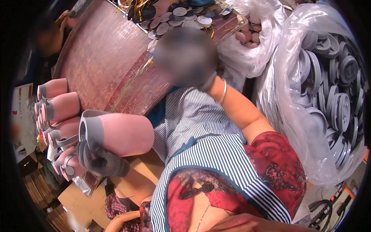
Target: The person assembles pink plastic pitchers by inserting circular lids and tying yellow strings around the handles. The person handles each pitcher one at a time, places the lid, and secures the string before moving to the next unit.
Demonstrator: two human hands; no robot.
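Note:
My left hand [101,159], in a grey glove, is closed on the grey rim of a pink jug [129,133]. The jug lies on its side in the air, its grey-edged opening to the left and its rounded base toward my apron. Beyond it, several similar pink jugs [63,106] with grey rims and handles stand along the table's left edge. My right hand [201,73], also grey-gloved, is over the table's near right part by a pile of round tags [179,15]. A blur hides its fingers and anything they may hold.
The worn reddish-brown table [100,50] fills the upper left. Right of it are a plastic bag of pink discs [253,34] and a larger bag of grey round lids [340,108]. Cardboard [85,201] is at lower left. Other people are partly visible at upper left and lower left.

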